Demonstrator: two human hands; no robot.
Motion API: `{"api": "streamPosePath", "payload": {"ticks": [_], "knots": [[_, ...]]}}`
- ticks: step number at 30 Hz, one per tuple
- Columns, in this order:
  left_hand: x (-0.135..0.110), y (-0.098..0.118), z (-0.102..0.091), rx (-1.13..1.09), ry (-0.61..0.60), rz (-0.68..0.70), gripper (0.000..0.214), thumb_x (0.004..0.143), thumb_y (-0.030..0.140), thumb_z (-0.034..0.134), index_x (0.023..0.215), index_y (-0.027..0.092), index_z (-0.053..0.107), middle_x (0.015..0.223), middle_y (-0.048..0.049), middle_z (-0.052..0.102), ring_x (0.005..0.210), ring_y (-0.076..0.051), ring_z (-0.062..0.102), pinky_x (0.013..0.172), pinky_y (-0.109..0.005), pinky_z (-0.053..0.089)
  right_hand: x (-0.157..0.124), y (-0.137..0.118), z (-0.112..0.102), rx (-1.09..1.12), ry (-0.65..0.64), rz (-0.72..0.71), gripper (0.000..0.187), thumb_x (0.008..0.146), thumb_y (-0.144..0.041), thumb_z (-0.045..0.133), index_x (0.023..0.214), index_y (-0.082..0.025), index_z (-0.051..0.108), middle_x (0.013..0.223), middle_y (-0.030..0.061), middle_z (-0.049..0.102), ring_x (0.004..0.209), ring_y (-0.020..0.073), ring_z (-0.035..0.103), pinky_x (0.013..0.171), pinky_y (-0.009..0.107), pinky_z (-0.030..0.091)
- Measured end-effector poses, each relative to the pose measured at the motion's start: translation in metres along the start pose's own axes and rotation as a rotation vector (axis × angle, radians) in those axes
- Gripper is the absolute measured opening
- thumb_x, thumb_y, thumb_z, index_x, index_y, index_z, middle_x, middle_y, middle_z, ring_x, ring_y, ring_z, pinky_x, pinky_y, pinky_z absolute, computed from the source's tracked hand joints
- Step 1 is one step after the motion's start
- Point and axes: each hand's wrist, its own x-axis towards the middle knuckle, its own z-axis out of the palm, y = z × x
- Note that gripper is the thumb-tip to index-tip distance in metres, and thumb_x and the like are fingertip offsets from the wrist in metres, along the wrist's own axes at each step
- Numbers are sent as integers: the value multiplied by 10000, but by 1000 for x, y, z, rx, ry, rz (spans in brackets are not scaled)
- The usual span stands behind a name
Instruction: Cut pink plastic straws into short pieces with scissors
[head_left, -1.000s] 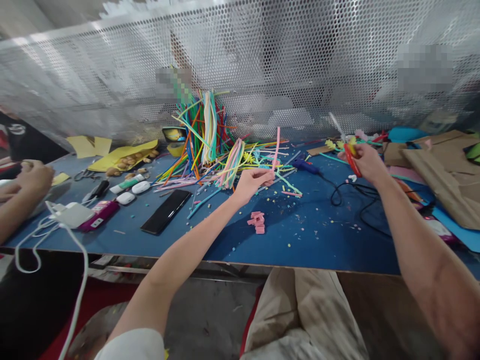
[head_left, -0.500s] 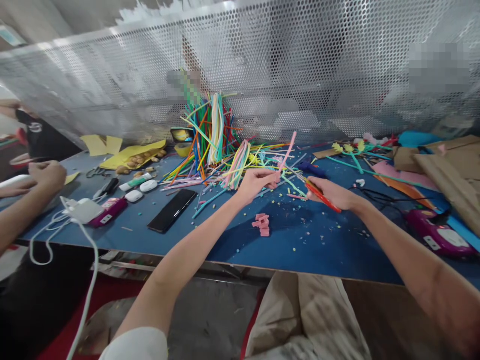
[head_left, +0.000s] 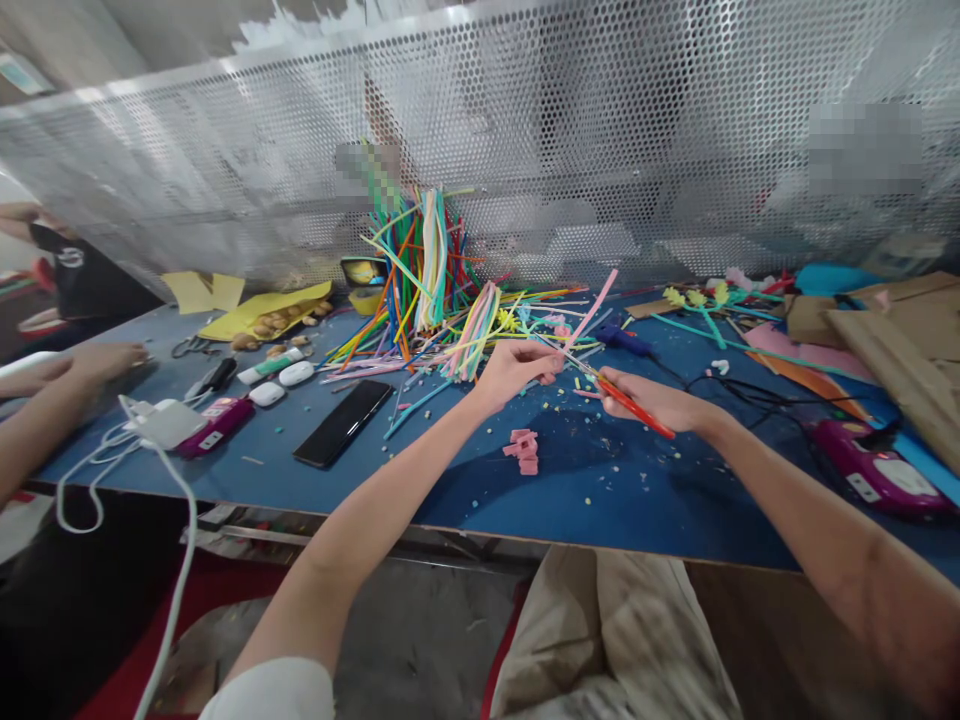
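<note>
The left hand [head_left: 520, 368] is pinching a pink strip [head_left: 592, 308] by its lower end, over the middle of the bench [head_left: 555, 515]. Some pink pieces [head_left: 523, 451] are sitting nearer the front edge, so a few cuts look done, but a decent length is still waiting. The right hand [head_left: 651, 398] is curling around red scissors [head_left: 634, 403], blades pointing at the pinch; can't tell if they're biting.

At centre, a slim pink strip [head_left: 592, 309] and red-handled metal scissors [head_left: 637, 406] are backed by the flat blue tabletop [head_left: 637, 510]; across the upper frame, the silver-grey perforated metal panel [head_left: 637, 150] is closely dotted.
</note>
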Motion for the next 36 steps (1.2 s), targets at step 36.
{"api": "streamPosePath", "payload": {"ticks": [36], "knots": [[4,16,-29,247,-135,-11,245,747,395,740,846,172,765,755,-44,711,607,-113,586,597,-241,437,17,11,22,61,336,51,200,821,-346,552,835,-226,393,721,-39,464,623,127,420,593,271,387]]}}
